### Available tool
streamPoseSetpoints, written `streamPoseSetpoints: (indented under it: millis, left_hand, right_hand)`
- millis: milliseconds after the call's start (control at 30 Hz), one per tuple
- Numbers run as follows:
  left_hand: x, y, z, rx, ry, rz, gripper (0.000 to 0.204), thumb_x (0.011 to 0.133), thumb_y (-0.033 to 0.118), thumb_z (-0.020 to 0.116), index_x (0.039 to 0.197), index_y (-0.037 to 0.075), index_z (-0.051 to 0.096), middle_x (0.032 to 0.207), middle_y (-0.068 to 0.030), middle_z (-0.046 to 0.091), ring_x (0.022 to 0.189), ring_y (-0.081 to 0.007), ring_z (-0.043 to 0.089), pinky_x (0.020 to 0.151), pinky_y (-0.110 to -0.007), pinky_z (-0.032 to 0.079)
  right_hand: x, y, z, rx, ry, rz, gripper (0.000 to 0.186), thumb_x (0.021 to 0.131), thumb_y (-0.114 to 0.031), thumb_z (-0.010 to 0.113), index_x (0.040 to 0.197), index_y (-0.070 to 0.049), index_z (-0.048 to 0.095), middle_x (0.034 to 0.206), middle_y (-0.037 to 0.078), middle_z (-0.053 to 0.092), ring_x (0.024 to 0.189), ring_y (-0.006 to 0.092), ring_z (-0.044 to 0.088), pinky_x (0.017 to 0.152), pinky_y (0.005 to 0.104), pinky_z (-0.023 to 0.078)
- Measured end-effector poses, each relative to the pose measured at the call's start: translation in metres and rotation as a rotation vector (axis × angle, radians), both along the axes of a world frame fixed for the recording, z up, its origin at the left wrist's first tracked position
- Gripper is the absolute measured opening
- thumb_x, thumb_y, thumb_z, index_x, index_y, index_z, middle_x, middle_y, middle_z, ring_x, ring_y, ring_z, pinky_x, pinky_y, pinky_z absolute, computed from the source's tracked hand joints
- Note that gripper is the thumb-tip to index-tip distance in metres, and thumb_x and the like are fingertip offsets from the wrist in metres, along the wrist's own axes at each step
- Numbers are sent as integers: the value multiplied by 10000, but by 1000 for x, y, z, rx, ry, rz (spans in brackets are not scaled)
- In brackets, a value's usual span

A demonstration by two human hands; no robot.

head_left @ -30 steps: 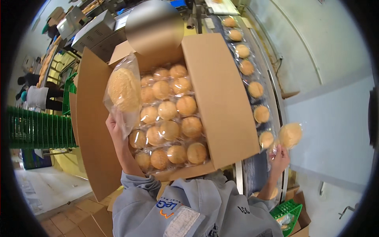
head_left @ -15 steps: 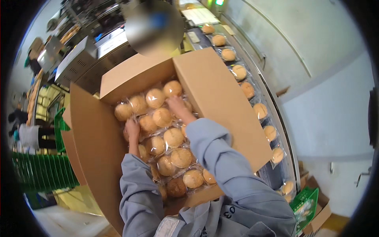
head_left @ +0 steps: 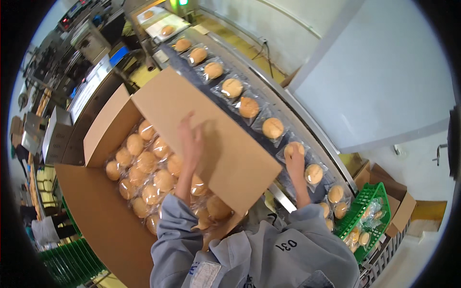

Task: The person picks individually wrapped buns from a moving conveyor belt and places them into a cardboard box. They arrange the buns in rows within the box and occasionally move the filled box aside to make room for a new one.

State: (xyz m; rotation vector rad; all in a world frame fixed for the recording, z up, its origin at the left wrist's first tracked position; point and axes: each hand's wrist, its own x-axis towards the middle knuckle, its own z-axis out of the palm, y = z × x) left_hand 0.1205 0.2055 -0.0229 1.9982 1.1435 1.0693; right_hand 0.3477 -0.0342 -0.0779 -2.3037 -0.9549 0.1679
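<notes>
My right hand (head_left: pixel 296 165) reaches over a dark conveyor belt (head_left: pixel 230 108), its fingers closed on a round bun in clear wrapping (head_left: pixel 293 147). My left hand (head_left: pixel 191 144) is raised over the right flap (head_left: pixel 206 129) of a cardboard box, somewhat blurred, its fingers apart and holding nothing. Inside the open cardboard box (head_left: pixel 89 201) lie several rows of golden wrapped buns (head_left: pixel 146 162). Part of that layer is hidden under the flap and my left forearm. More wrapped buns (head_left: pixel 272 128) sit in a line along the belt.
At the belt's near end some wrapped buns (head_left: pixel 336 193) gather beside a green crate (head_left: pixel 367 216) with packages in it. Cardboard (head_left: pixel 398 199) stands behind that crate. Stacked green crates (head_left: pixel 72 259) are at lower left. Machinery (head_left: pixel 91 86) and a person (head_left: pixel 48 233) appear at far left.
My view has turned right toward the belt. Both hands have left the buns inside the box; the right now grips a bun on the belt, and the left hovers over the flap.
</notes>
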Motion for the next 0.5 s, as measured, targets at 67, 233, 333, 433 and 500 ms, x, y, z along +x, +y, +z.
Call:
streamPoseSetpoints:
  millis: [67, 233, 333, 433, 500]
  left_hand:
    - [75, -6, 2, -55, 42, -233, 381, 769, 83, 542, 1141, 30, 474, 1080, -177, 506, 1000, -331, 462, 876, -406, 359]
    - [215, -26, -96, 221, 341, -555, 364, 761, 99, 502, 1125, 120, 499, 1101, -82, 529, 1021, -268, 478, 803, -428, 392]
    - [254, -15, -148, 425, 863, -554, 390, 790, 182, 502, 1177, 147, 469, 1172, -34, 502, 1088, -233, 440, 849, -427, 356]
    - [262, -4, -158, 501, 1122, -739, 259, 794, 268, 510, 999, 143, 608, 1145, -21, 535, 1118, -242, 407, 906, -437, 293]
    - [259, -2, -152, 375, 1152, -862, 187, 784, 265, 527, 794, 146, 672, 1066, -19, 570, 1080, -247, 421, 883, -440, 300]
  right_hand:
    - [22, -57, -12, -520, 98, -66, 390, 741, -184, 620, 1100, -76, 511, 879, 201, 600, 822, 373, 574, 717, 468, 441]
    - [54, -157, -119, -625, 89, -75, 401, 729, -239, 638, 1065, -51, 528, 879, 197, 606, 821, 362, 580, 695, 451, 449]
    - [62, -126, -109, -458, 254, -138, 428, 720, -308, 655, 1011, -20, 531, 868, 185, 605, 831, 356, 577, 686, 441, 450]
    - [48, -81, -64, -491, 221, -204, 483, 699, -392, 666, 957, -6, 533, 880, 177, 597, 826, 352, 575, 667, 434, 454]
    - [49, -66, -59, -558, 180, -257, 549, 663, -477, 673, 920, -12, 535, 924, 173, 584, 826, 355, 573, 660, 437, 455]
